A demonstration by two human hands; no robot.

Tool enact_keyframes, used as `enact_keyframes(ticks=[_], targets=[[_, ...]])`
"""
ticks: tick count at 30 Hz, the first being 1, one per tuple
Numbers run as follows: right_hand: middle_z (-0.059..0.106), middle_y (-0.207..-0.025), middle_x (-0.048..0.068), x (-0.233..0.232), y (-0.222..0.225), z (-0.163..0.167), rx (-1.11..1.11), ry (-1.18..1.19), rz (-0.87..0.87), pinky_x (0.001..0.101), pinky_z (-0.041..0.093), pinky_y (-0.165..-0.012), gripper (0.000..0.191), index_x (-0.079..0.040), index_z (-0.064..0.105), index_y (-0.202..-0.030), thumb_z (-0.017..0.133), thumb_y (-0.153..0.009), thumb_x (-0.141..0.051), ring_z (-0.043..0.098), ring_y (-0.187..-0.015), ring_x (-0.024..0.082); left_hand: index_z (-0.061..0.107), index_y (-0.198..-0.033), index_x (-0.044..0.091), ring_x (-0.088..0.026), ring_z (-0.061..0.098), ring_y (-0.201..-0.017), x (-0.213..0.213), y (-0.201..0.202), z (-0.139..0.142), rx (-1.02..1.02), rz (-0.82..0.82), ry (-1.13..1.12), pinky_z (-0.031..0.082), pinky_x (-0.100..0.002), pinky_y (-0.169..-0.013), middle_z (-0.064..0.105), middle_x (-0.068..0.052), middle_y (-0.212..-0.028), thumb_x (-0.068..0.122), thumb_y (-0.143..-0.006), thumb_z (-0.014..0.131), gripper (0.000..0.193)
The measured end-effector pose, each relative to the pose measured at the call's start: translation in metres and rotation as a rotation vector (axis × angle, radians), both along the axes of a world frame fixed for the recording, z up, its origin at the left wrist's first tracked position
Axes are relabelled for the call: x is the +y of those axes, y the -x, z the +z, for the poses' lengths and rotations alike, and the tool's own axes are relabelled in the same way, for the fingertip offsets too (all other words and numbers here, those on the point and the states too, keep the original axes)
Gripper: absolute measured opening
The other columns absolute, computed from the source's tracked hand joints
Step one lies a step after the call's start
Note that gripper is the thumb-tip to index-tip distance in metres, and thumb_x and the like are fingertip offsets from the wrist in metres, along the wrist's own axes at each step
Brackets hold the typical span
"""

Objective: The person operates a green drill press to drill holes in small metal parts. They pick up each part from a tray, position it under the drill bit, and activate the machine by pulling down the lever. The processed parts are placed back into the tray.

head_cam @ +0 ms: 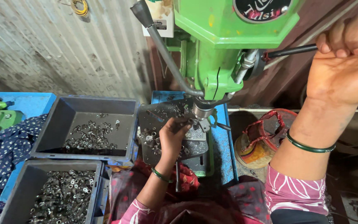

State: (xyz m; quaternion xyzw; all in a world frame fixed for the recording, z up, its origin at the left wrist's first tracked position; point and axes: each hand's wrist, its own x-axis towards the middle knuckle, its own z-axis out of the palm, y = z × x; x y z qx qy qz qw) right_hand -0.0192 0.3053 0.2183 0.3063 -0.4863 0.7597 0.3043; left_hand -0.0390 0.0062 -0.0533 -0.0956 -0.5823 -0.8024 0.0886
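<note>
A green drill press [224, 45] stands in front of me. My right hand [347, 58] is raised at the upper right and closed around the black feed lever [293, 50] of the press. My left hand [172, 135] rests on the dark metal work table [154, 114] under the spindle [202, 110], fingers pinched on a small metal part right below the chuck. Several loose small metal parts [149, 139] lie on the table beside that hand. Each wrist wears a green bangle.
Two grey plastic bins of small metal parts sit at the left, one farther [88, 126] and one nearer [52, 195]. A dotted blue cloth [1, 153] lies at far left. A red woven basket [266, 137] sits on the right. Corrugated wall behind.
</note>
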Motion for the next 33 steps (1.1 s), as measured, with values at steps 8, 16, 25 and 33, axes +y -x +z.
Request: enact_keyframes(ticks=[8, 16, 25, 33], targets=[[0.032, -0.063, 0.002, 0.001, 0.002, 0.001, 0.001, 0.006, -0.012, 0.0287, 0.033, -0.06, 0.055, -0.011, 0.03, -0.078, 0.045, -0.103, -0.059, 0.029, -0.059, 0.016, 0.073, -0.101, 0.003, -0.015, 0.075, -0.085, 0.0, -0.013, 0.031, 0.017, 0.143, 0.425, 0.058, -0.028, -0.078, 0.079, -0.008, -0.095, 0.006, -0.083, 0.082, 0.02], [0.032, -0.062, 0.002, -0.004, -0.011, -0.011, 0.055, 0.056, -0.032, 0.0289, 0.033, -0.06, 0.056, -0.011, 0.03, -0.078, 0.045, -0.102, -0.059, 0.03, -0.059, 0.016, 0.073, -0.099, 0.011, -0.029, 0.069, -0.093, -0.004, -0.025, 0.054, 0.456, 0.468, 0.892, 0.051, -0.042, -0.081, 0.075, -0.005, -0.103, 0.015, -0.085, 0.074, 0.015], [0.032, -0.061, 0.002, -0.028, -0.061, -0.073, 0.198, 0.171, -0.143, 0.0292, 0.033, -0.06, 0.057, -0.011, 0.03, -0.078, 0.046, -0.102, -0.06, 0.03, -0.059, 0.016, 0.072, -0.1, 0.012, -0.028, 0.066, -0.085, -0.006, -0.026, 0.052, 0.459, 0.476, 0.965, 0.046, -0.042, -0.077, 0.072, -0.005, -0.091, 0.016, -0.087, 0.071, 0.013], [0.033, -0.06, 0.002, -0.038, -0.063, -0.088, 0.198, 0.258, -0.169, 0.0295, 0.033, -0.06, 0.057, -0.011, 0.029, -0.076, 0.047, -0.096, -0.062, 0.032, -0.06, 0.017, 0.073, -0.1, 0.012, -0.029, 0.067, -0.083, -0.009, -0.023, 0.045, 0.46, 0.481, 0.947, 0.049, -0.042, -0.073, 0.072, -0.008, -0.09, 0.011, -0.085, 0.069, 0.016]])
